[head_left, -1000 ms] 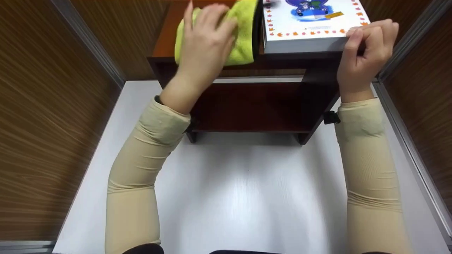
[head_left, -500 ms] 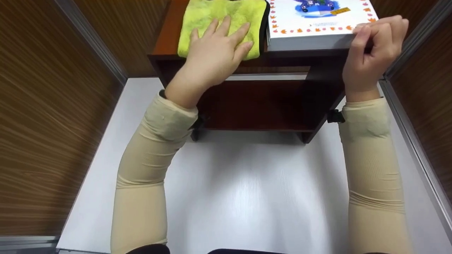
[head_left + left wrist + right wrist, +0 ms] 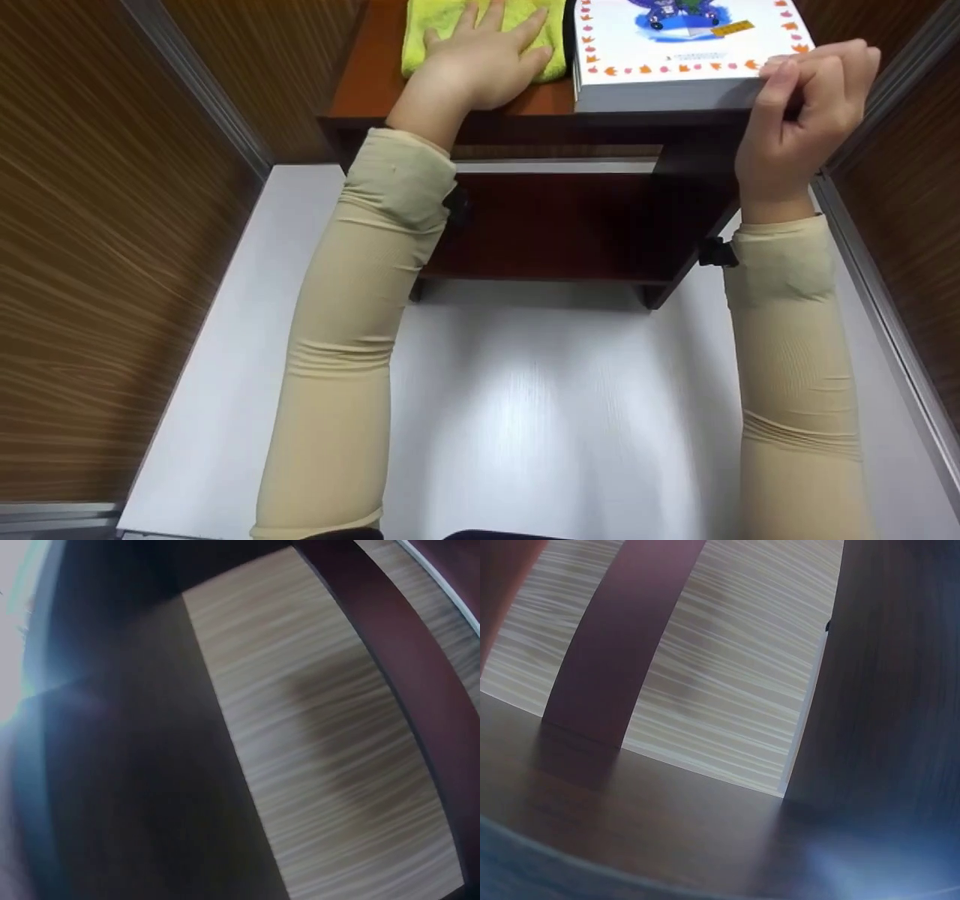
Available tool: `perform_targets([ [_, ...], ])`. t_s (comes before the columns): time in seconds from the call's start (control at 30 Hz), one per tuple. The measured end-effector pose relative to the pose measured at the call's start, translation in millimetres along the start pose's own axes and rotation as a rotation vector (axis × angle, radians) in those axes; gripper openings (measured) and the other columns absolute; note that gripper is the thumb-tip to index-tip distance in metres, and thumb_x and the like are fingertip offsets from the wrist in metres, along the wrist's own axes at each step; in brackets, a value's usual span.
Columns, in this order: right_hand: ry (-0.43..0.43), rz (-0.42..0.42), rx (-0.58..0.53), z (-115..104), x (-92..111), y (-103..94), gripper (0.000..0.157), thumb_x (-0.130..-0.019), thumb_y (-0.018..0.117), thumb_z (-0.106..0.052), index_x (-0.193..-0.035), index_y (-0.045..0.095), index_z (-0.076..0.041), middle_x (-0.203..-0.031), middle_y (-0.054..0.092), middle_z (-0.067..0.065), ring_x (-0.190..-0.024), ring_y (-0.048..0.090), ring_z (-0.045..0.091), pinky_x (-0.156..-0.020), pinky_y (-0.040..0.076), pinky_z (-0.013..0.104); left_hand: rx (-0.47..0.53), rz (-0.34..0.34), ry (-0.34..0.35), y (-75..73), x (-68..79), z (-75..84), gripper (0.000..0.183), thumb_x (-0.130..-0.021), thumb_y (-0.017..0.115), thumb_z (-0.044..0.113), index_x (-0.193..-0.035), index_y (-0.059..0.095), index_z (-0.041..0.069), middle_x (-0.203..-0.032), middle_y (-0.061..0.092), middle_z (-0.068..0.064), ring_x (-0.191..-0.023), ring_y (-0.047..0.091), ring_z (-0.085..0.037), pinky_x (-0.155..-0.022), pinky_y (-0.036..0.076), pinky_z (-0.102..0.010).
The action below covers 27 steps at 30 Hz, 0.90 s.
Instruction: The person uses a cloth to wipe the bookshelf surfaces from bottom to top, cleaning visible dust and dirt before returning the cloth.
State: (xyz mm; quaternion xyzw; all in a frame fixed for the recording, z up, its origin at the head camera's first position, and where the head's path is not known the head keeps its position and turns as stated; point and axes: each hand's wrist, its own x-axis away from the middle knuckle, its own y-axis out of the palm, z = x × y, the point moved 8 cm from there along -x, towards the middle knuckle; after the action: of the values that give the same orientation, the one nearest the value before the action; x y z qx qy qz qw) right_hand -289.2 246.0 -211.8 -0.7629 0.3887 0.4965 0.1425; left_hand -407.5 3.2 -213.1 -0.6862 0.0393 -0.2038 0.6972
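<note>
In the head view, my left hand (image 3: 484, 64) lies flat with fingers spread on a yellow cloth (image 3: 420, 45) with a black edge. The cloth rests on the top of a small dark-red wooden shelf unit (image 3: 367, 82), set back from its front edge. To its right lies a thick book (image 3: 637, 52) with a white cover, an orange leaf border and a cartoon picture. My right hand (image 3: 810, 124) grips the book's front right corner, fingers curled and thumb at the edge. The far parts of cloth and book are cut off by the frame.
Below the top, the unit has a lower shelf board (image 3: 547, 225). It stands on a white floor (image 3: 525, 420) between wood-grain walls (image 3: 97, 262) on both sides. The left wrist view shows a dark panel (image 3: 150, 765); the right wrist view, a reddish crossbar (image 3: 626, 637).
My left hand has flattened onto the cloth and slid away from me with it, baring the shelf top's front edge. My right hand keeps its grip at the book's corner.
</note>
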Motion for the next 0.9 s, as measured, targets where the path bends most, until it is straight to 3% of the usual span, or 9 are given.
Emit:
perform_targets([
  [0.3, 0.005, -0.007, 0.027, 3.3, -3.9, -3.2, 0.022, -0.079, 0.049, -0.007, -0.067, 0.057, 0.009, -0.072, 0.041, -0.021, -0.077, 0.041, 0.002, -0.096, 0.027, 0.026, 0.008, 0.07, -0.024, -7.3, -23.5, 2.3, 0.054, -0.096, 0.01, 0.055, -0.145, -0.007, 0.04, -0.155, -0.013, 0.004, -0.139, -0.014, -0.025, -0.108, -0.006, -0.054],
  [0.5, -0.005, -0.009, 0.023, 8.8, -2.5, -4.6, 0.025, -0.078, 0.049, -0.011, -0.067, 0.057, 0.01, -0.072, 0.041, -0.021, -0.075, 0.041, 0.003, -0.092, 0.029, 0.026, 0.025, 0.116, -0.077, -8.0, -34.7, 0.3, 0.052, -0.096, 0.011, 0.055, -0.145, -0.003, 0.043, -0.155, -0.01, 0.005, -0.14, -0.012, -0.024, -0.109, -0.005, -0.052],
  [0.63, -0.02, 0.001, 0.011, 10.0, -3.3, -5.7, 0.025, -0.079, 0.049, -0.011, -0.066, 0.056, 0.01, -0.072, 0.041, -0.021, -0.077, 0.039, -0.001, -0.09, 0.029, 0.026, 0.03, 0.194, -0.107, -11.6, -41.4, 2.4, 0.051, -0.097, 0.015, 0.055, -0.146, 0.005, 0.046, -0.155, -0.002, 0.007, -0.141, -0.007, -0.024, -0.11, -0.003, -0.05],
  [0.7, -0.019, 0.002, 0.014, 11.1, -3.7, -5.9, 0.024, -0.079, 0.049, -0.01, -0.066, 0.056, 0.01, -0.072, 0.04, -0.021, -0.077, 0.039, -0.001, -0.092, 0.028, 0.026, 0.021, 0.269, -0.101, -15.8, -42.8, 5.2, 0.051, -0.098, 0.02, 0.053, -0.147, 0.014, 0.043, -0.155, 0.007, 0.006, -0.141, 0.003, -0.024, -0.111, 0.002, -0.046],
  [0.8, -0.019, 0.0, 0.009, 12.6, -3.1, -5.1, 0.025, -0.079, 0.049, -0.011, -0.067, 0.056, 0.01, -0.072, 0.04, -0.021, -0.078, 0.038, -0.002, -0.09, 0.029, 0.025, -0.032, 0.351, -0.061, -23.4, -41.2, 11.0, 0.048, -0.099, 0.028, 0.045, -0.145, 0.03, 0.033, -0.151, 0.026, 0.002, -0.134, 0.029, -0.024, -0.107, 0.023, -0.043],
  [0.87, -0.018, -0.002, 0.002, 14.1, -2.2, -4.3, 0.025, -0.078, 0.049, -0.012, -0.067, 0.056, 0.01, -0.072, 0.04, -0.021, -0.078, 0.038, -0.001, -0.088, 0.03, 0.025, -0.073, 0.323, -0.028, -27.9, -38.4, 14.3, 0.048, -0.099, 0.03, 0.039, -0.144, 0.035, 0.023, -0.148, 0.032, -0.003, -0.13, 0.035, -0.025, -0.102, 0.032, -0.043],
  [0.9, -0.022, -0.004, -0.001, 14.7, -1.8, -4.1, 0.026, -0.078, 0.049, -0.013, -0.067, 0.056, 0.01, -0.072, 0.041, -0.021, -0.078, 0.038, -0.001, -0.087, 0.03, 0.025, -0.092, 0.278, -0.007, -29.8, -36.8, 15.6, 0.048, -0.098, 0.031, 0.036, -0.142, 0.037, 0.018, -0.146, 0.034, -0.006, -0.128, 0.037, -0.027, -0.101, 0.034, -0.044],
])
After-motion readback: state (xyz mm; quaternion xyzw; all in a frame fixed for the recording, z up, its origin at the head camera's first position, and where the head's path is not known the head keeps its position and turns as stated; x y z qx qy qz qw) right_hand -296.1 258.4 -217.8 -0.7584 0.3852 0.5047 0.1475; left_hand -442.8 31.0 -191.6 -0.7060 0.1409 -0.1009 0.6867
